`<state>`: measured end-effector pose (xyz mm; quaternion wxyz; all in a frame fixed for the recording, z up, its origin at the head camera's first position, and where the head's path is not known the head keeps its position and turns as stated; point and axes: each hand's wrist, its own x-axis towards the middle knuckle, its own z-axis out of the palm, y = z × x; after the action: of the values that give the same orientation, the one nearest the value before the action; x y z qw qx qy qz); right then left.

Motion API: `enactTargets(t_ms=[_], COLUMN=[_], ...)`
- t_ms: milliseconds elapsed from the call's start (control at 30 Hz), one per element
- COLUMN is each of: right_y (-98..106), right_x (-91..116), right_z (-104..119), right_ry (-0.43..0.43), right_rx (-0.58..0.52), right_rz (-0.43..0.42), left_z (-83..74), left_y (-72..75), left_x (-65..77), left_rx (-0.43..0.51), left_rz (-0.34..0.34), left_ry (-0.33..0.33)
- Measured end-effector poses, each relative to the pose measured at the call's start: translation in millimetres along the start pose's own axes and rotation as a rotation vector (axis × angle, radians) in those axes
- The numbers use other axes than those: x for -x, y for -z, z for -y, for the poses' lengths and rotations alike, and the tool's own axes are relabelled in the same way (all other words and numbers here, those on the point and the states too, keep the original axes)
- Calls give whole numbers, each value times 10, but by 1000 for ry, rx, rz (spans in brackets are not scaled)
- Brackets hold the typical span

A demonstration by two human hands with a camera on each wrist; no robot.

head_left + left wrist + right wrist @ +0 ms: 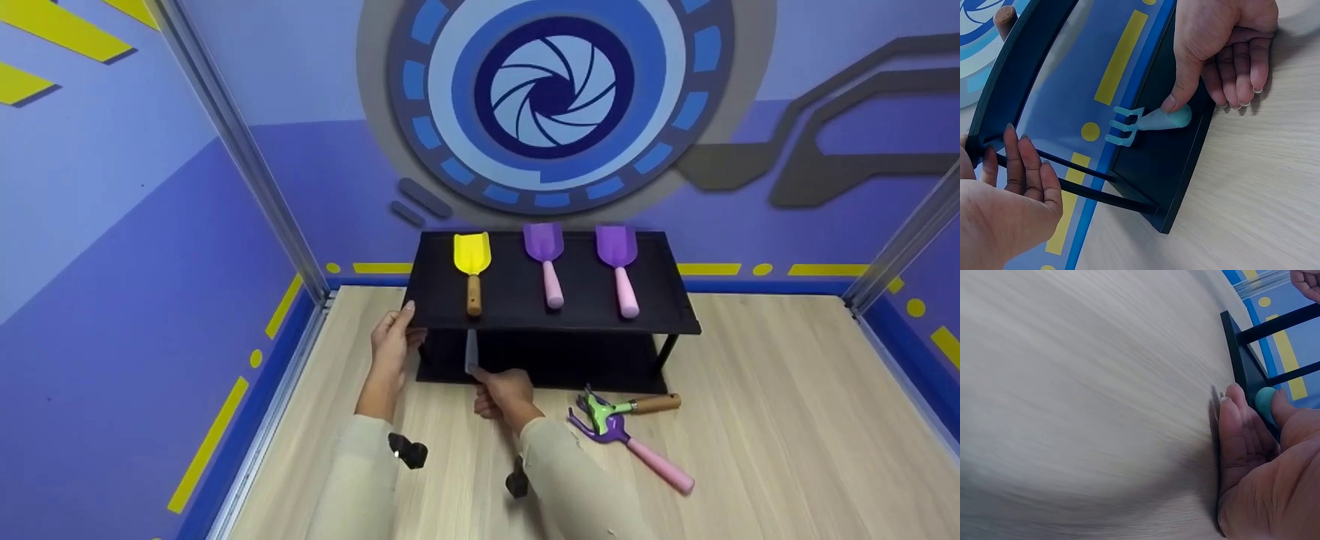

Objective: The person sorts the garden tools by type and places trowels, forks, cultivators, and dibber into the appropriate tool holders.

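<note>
Shelf (510, 292) black; on top, yellow scoop (472, 255), brown handle (474, 296); two purple scoops (544, 241) (616, 246), pink handles (553, 285) (627, 292). Shelf's lower tier (570, 360): pale teal fork (1151, 120). In front: green rake (600, 412), brown handle; purple rake (615, 428), pink handle (661, 466).

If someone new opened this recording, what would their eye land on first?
Probably the big blue emblem on the back wall, shaped like a camera shutter. Just below it, a yellow scoop and two purple scoops stand out in a row on the black shelf's upper tier. Then the pale teal rake on the lower tier, its handle under the right hand's thumb.
</note>
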<state>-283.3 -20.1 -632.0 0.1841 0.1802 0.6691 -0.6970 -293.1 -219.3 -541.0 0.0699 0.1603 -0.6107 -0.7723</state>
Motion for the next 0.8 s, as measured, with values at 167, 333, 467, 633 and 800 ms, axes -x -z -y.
enactTargets(t_ms=[167, 333, 467, 633, 800], right_y=[-7, -9, -7, -2, -1], right_x=[-4, 12, 16, 4, -22], right_z=[5, 15, 4, -5, -1], right_ry=[-12, 6, 19, 24, 15], right_rx=[47, 50, 71, 83, 81], right_rz=[-26, -13, 0, 0, -1], left_z=[14, 7, 5, 1, 12], left_y=[4, 25, 27, 4, -5], left_x=[2, -29, -17, 11, 5], left_rx=[-19, -22, -4, 8, -4], left_rz=[5, 21, 29, 13, -5], left_ry=[5, 6, 12, 6, -10])
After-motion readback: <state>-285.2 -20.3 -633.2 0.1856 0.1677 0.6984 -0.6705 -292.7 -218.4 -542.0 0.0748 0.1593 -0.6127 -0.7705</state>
